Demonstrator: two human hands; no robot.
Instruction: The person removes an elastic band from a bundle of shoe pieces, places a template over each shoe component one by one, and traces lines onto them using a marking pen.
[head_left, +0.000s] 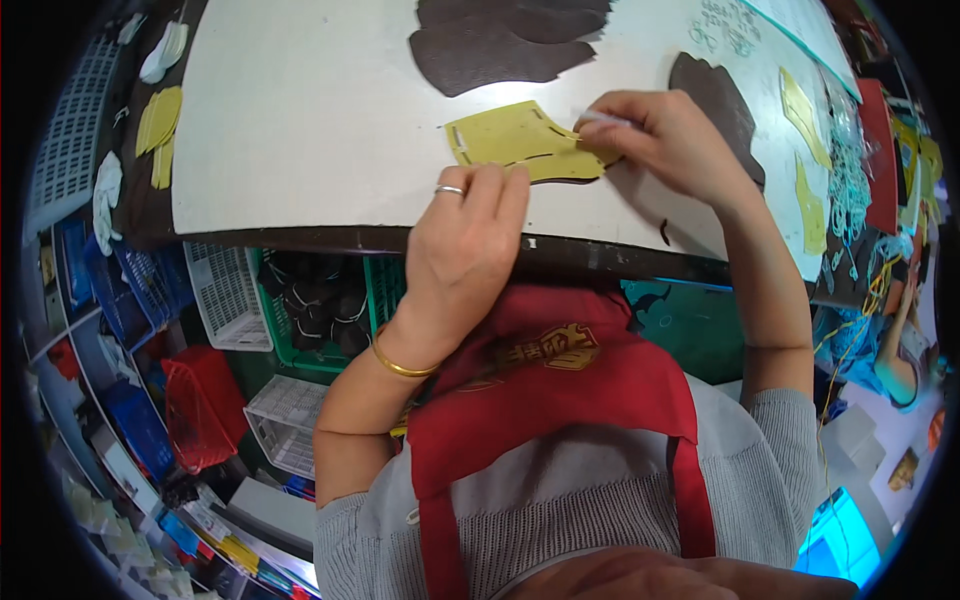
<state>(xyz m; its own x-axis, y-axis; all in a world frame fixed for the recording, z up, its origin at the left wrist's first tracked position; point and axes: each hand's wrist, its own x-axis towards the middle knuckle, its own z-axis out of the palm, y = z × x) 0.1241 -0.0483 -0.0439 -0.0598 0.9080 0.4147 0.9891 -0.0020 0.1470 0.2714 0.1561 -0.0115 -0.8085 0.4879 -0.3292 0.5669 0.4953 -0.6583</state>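
Seen from the head view, where both hands meet over the near part of the white table (300,130), the yellow slotted template (515,135) lies between them with its long axis running roughly left to right, its right end slightly nearer than its left. A dark brown piece (565,181) shows as a thin strip along its near edge, under it. The left hand (463,235) comes over the table's near edge, its fingers close together and bent, their tips resting on the template's near edge left of the middle; the thumb is hidden, so I cannot tell whether it pinches anything. The right hand (665,135) is at the template's right end, thumb and fingers closed together around a slim pale tool (605,118); whether the tip touches the template cannot be made out. That right end, with its far edge curving toward the right fingers, seems the relation that matters most, the right hand being nearer to it. For room, the table surface lies bare to the left, while the far side is bounded by stacked dark brown pieces (510,50), and another dark piece (720,105) lies to the right, just beyond the right hand
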